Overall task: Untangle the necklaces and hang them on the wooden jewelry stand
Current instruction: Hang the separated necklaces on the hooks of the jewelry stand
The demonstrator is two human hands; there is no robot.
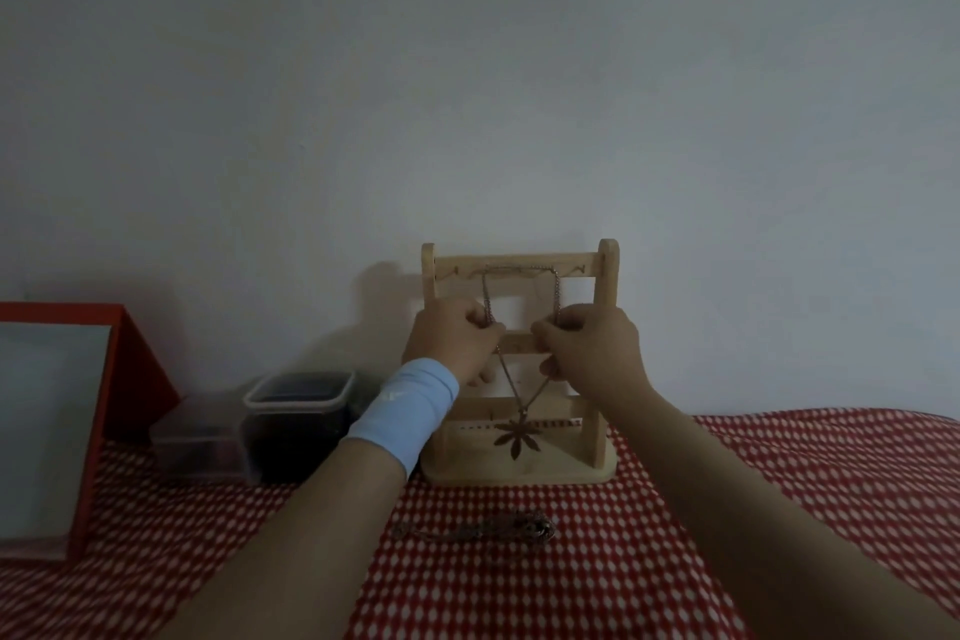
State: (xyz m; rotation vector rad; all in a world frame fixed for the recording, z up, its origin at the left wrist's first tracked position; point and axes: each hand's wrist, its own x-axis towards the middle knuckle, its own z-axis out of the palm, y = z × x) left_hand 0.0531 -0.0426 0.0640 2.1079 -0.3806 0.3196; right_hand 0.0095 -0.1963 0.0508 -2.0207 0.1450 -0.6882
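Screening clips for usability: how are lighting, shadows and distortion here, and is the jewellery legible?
Head view: dim, greyish, no glare; the wooden stand casts a soft shadow leftward on the wall; wide-angle stretch swells the forearms; the hanging necklace, pinched by left hand and right hand, reads clearly; the necklace on the cloth is murky.

One wooden stand (608, 286) and two necklaces are counted: a hanging necklace (517, 437) and a loose necklace (483, 530). Two hands are seen, the left hand (457, 346) and the right hand (592, 346), with one blue wristband (402, 411). Also counted are two tubs, a large tub (298, 424) and a small tub (200, 447), one red box (137, 369) and one checked cloth (779, 483).
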